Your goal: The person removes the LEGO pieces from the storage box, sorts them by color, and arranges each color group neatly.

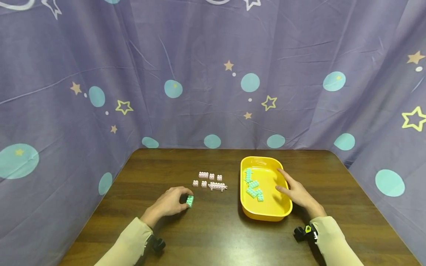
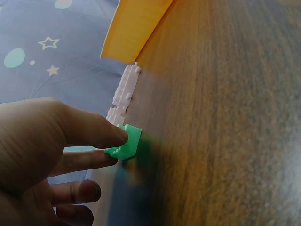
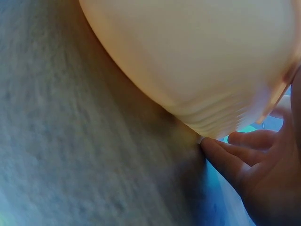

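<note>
- Green brick (image 1: 190, 200) pinched by left hand (image 1: 167, 202)
- Green pieces (image 1: 252, 192) held in yellow tray (image 1: 270, 203), shown only by head view
- Right hand (image 1: 298, 193) spread wide against tray

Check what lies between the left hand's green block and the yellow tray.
In the head view, bare table separates the green block from the yellow tray; pink blocks sit farther back.

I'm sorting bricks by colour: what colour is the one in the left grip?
Green; the brick shows best in the left wrist view, close up.
</note>
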A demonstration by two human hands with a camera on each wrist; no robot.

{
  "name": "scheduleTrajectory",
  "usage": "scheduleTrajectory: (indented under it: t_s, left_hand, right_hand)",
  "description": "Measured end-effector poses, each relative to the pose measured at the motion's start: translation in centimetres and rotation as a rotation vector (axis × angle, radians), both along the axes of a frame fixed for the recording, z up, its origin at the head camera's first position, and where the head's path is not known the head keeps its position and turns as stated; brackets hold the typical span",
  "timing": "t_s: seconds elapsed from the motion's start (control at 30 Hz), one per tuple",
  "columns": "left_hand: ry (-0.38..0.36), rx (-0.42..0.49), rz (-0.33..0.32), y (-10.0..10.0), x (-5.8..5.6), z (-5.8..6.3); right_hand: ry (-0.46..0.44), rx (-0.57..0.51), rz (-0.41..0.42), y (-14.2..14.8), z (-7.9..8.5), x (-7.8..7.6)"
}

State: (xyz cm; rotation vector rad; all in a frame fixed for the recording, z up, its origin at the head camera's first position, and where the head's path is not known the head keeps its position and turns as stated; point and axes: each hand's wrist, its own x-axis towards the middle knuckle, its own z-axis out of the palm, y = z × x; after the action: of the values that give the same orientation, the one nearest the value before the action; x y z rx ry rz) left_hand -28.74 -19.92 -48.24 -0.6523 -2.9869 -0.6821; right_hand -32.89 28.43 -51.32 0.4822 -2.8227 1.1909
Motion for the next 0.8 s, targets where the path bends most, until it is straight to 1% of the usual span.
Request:
scheduleTrajectory:
  t_s: [0.2, 0.4, 0.8]
  left_hand:
    - [-0.026, 0.007, 0.0, -0.02, -0.08, 0.02]
    - [-0.055, 0.007, -0.001, 0.06, 0.16, 0.12]
    - [0.018, -0.002, -0.024, 0.29, 0.36, -0.17]
  right_hand:
    - [-0.002, -0.002, -0.001, 0.04, -0.05, 0.05]
    - [-0.019, -0.013, 0.002, -0.04, -0.18, 0.32]
    - [-0.025, -0.012, 0.001, -0.03, 0.1, 0.13]
